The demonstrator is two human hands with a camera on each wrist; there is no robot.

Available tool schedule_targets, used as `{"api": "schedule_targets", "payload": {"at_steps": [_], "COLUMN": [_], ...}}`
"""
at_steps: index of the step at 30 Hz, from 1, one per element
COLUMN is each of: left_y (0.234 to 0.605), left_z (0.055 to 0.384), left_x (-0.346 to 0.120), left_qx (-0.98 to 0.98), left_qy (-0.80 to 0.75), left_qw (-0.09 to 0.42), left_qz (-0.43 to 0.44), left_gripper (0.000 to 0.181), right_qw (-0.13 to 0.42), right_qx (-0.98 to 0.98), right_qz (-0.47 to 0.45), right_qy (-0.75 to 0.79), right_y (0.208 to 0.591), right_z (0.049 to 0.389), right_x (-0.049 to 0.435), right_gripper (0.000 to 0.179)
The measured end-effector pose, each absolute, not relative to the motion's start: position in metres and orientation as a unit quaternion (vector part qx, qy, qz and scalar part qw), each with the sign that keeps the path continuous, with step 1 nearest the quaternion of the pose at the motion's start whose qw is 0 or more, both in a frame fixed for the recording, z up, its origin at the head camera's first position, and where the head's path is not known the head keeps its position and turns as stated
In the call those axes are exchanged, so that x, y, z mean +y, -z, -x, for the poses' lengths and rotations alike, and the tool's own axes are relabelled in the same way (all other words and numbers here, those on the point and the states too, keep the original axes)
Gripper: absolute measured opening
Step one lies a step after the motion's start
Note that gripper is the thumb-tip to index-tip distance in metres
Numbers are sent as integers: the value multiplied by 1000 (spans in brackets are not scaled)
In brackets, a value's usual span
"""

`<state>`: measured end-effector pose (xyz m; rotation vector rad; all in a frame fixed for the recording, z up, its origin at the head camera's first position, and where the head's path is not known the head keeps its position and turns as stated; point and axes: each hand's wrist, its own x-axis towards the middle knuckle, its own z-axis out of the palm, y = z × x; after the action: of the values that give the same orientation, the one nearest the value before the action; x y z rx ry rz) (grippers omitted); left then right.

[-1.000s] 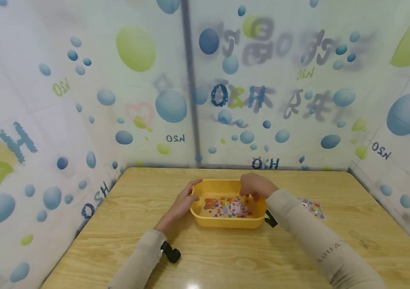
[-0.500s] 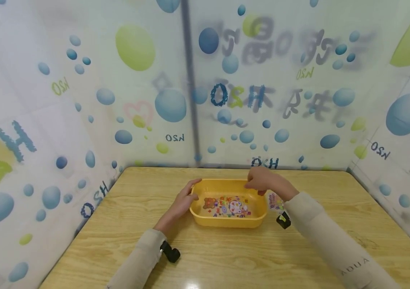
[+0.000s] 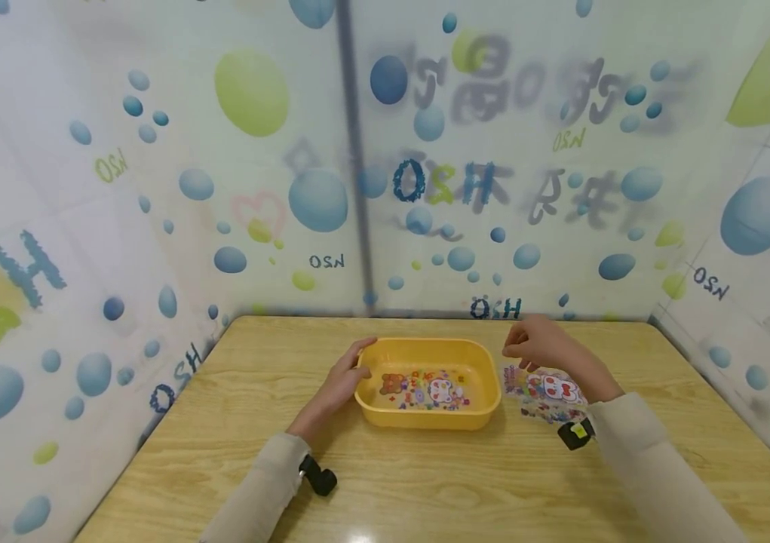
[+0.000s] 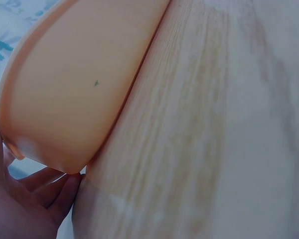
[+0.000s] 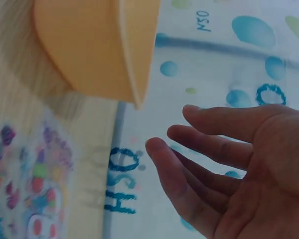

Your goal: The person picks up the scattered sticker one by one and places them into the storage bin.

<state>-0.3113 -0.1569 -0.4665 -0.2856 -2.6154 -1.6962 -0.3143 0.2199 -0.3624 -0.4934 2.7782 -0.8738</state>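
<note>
A yellow plastic tub (image 3: 428, 420) stands on the table with colourful cartoon stickers (image 3: 440, 391) lying flat on its floor. My left hand (image 3: 339, 381) holds the tub's left end, thumb over the rim; in the left wrist view its fingers curl beneath the tub's end wall (image 4: 70, 84). To the right of the tub, my right hand (image 3: 542, 347) hovers over clear cartoon sticker sheets (image 3: 557, 388) on the table. The right wrist view shows that hand (image 5: 271, 172) with its fingers apart and loosely bent, nothing between them.
The wooden table (image 3: 439, 483) reaches back to a pale wall covering (image 3: 276, 188) printed with blue and green dots. Black straps (image 3: 318, 477) hang at both wrists. Light sleeves cover both forearms.
My right hand has come up out of the tub and moved right, over the sticker sheets on the table. My left hand keeps its hold on the tub, which has not moved.
</note>
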Motion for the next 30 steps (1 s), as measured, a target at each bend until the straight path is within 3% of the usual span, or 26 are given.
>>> {"api": "schedule_targets", "payload": {"at_steps": [21,30], "left_y": [467,466], "left_z": [311,308], "left_x": [-158,-158], "left_qx": [-837,-839], "left_qy": [538,535], "left_qw": [2,4], "left_qz": [98,93], "left_gripper": [65,66], "right_qw": [45,65], "right_qx": [967,975], "right_qz": [55,6], "right_qy": [245,213], "right_y": [410,424], "right_z": [294,296], "right_x": [300,322], "right_gripper": [36,48]}}
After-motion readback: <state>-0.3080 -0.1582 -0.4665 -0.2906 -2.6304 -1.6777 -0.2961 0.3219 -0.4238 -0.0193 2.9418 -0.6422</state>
